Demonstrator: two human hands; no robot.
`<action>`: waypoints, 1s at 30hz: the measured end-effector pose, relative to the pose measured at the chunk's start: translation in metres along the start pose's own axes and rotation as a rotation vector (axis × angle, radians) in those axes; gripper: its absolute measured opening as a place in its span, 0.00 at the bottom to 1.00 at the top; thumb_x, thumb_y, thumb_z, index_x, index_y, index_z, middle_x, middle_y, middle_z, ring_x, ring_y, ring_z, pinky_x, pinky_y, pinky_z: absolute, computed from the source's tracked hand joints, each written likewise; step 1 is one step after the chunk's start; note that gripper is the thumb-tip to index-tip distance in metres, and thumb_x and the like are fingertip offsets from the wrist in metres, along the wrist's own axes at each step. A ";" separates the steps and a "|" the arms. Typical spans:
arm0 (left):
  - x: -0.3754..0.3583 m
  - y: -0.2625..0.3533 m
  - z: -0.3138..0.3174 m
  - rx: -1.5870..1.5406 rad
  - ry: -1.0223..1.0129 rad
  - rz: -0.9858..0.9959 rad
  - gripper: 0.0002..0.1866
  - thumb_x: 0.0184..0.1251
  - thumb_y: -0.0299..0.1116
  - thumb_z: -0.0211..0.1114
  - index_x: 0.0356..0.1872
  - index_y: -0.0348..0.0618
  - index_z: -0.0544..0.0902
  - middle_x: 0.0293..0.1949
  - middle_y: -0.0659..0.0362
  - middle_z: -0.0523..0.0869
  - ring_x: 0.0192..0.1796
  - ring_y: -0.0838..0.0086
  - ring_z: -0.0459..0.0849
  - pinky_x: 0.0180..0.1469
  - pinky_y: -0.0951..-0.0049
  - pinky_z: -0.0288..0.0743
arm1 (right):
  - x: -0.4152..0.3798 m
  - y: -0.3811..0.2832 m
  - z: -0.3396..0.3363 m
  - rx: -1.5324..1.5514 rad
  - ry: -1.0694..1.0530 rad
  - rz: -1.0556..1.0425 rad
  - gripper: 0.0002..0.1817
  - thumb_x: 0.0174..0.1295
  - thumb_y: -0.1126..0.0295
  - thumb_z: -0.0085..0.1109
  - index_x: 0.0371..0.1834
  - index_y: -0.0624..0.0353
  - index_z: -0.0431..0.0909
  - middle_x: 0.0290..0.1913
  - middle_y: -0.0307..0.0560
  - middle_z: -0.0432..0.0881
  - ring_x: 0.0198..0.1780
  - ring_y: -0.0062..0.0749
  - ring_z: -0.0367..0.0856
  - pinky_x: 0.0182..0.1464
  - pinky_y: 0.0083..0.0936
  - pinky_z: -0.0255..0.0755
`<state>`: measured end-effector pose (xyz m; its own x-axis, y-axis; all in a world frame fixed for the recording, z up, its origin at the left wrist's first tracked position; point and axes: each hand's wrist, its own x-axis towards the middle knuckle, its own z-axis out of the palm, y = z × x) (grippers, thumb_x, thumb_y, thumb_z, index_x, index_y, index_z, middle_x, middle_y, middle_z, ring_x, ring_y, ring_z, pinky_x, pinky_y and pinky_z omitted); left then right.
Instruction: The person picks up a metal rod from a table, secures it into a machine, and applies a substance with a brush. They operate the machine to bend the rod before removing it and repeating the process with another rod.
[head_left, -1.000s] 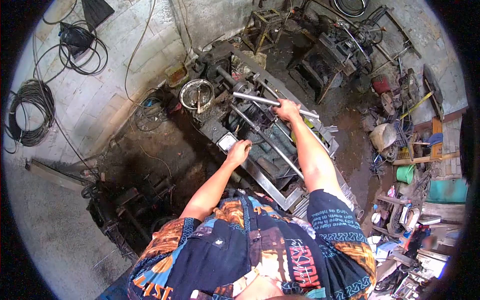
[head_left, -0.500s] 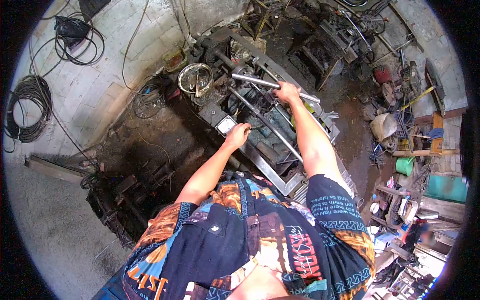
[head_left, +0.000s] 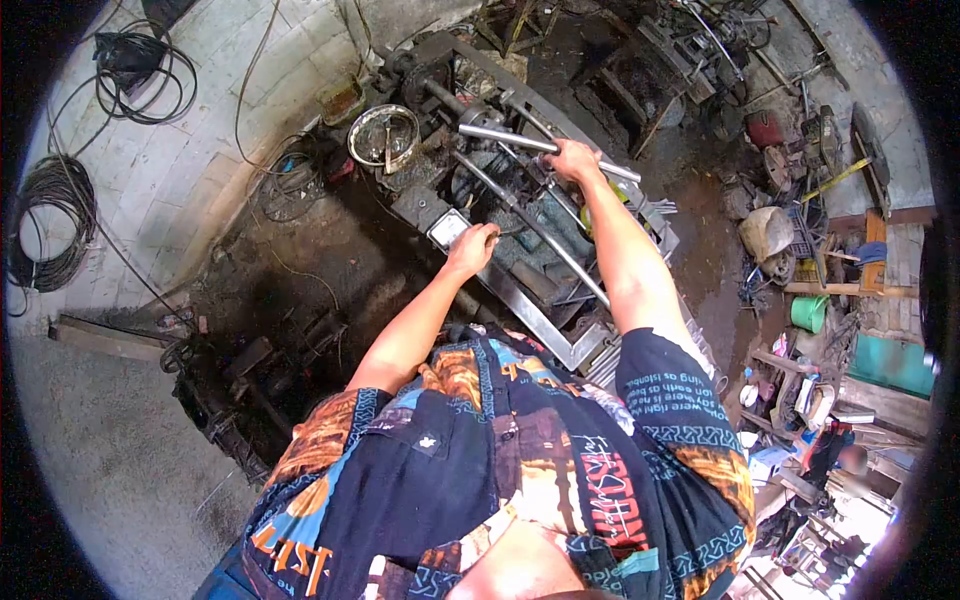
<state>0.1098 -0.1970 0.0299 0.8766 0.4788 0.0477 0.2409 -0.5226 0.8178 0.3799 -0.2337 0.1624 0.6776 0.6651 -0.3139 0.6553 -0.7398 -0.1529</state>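
My right hand (head_left: 575,161) is closed around a shiny metal pipe (head_left: 500,136), which lies slantwise over the machine (head_left: 545,335). My left hand (head_left: 472,249) rests at the machine's near left edge with its fingers curled. Whatever may be between those fingers is hidden. Beside that hand is a small pale rectangular plate (head_left: 447,228) in a metal surround. A long metal rod (head_left: 545,238) runs across the machine between my two hands. Dark, greasy parts fill the machine's middle.
A bucket (head_left: 384,139) with dark contents and a stick stands at the machine's far left. Coiled cable (head_left: 50,222) hangs on the left wall. Dark machinery (head_left: 235,400) sits at lower left. Scrap, a white container (head_left: 766,234) and a green bucket (head_left: 808,313) line the right side.
The view has shifted slightly, so everything sits a little higher in the picture. Both hands and the pipe keep about the same place on the machine.
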 end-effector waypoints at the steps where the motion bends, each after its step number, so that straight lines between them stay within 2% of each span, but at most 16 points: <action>1: 0.000 0.001 0.000 0.009 -0.001 -0.008 0.08 0.64 0.27 0.60 0.44 0.42 0.79 0.35 0.50 0.82 0.40 0.54 0.83 0.43 0.60 0.76 | -0.001 0.001 0.000 0.005 -0.012 0.003 0.31 0.55 0.46 0.64 0.63 0.40 0.75 0.64 0.47 0.76 0.67 0.47 0.70 0.69 0.65 0.51; 12: -0.001 0.006 -0.003 0.041 -0.035 -0.034 0.09 0.66 0.30 0.62 0.46 0.42 0.79 0.36 0.49 0.82 0.39 0.54 0.82 0.43 0.58 0.76 | -0.004 0.002 -0.003 0.000 -0.039 0.018 0.26 0.56 0.46 0.64 0.57 0.41 0.78 0.61 0.46 0.79 0.65 0.47 0.73 0.68 0.65 0.53; 15: 0.000 0.007 -0.003 0.023 -0.039 -0.067 0.09 0.66 0.33 0.60 0.44 0.46 0.80 0.38 0.49 0.83 0.44 0.50 0.82 0.45 0.54 0.76 | -0.003 0.003 -0.002 -0.006 -0.035 0.026 0.28 0.56 0.46 0.64 0.59 0.41 0.78 0.61 0.46 0.78 0.65 0.46 0.73 0.69 0.65 0.52; 18: -0.001 0.005 -0.001 0.030 -0.029 -0.038 0.09 0.66 0.30 0.62 0.45 0.43 0.79 0.36 0.49 0.82 0.40 0.53 0.82 0.43 0.58 0.75 | -0.004 0.004 -0.001 0.008 -0.037 0.031 0.29 0.55 0.46 0.64 0.60 0.41 0.77 0.62 0.46 0.78 0.66 0.47 0.72 0.69 0.65 0.52; 21: -0.001 0.004 -0.001 0.033 -0.014 -0.026 0.09 0.66 0.30 0.62 0.45 0.43 0.79 0.36 0.49 0.82 0.40 0.53 0.82 0.43 0.58 0.75 | 0.000 0.009 0.004 0.016 -0.026 0.021 0.29 0.55 0.46 0.64 0.61 0.41 0.77 0.62 0.47 0.78 0.66 0.48 0.72 0.69 0.65 0.52; 23: -0.001 0.004 -0.002 0.028 -0.012 -0.029 0.09 0.66 0.30 0.62 0.45 0.43 0.79 0.36 0.49 0.82 0.40 0.53 0.83 0.43 0.58 0.75 | 0.006 0.013 0.011 -0.014 0.000 0.012 0.31 0.55 0.42 0.63 0.63 0.36 0.75 0.61 0.45 0.79 0.65 0.47 0.72 0.66 0.68 0.53; 30: -0.001 0.002 -0.001 0.003 0.000 -0.014 0.09 0.66 0.30 0.62 0.45 0.42 0.80 0.37 0.49 0.82 0.41 0.53 0.83 0.44 0.58 0.76 | 0.005 0.015 0.013 0.015 0.023 0.000 0.34 0.53 0.41 0.64 0.64 0.38 0.74 0.62 0.44 0.78 0.66 0.47 0.71 0.67 0.70 0.50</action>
<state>0.1093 -0.1977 0.0317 0.8731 0.4862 0.0366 0.2543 -0.5180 0.8167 0.3889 -0.2433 0.1468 0.6851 0.6671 -0.2926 0.6502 -0.7411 -0.1672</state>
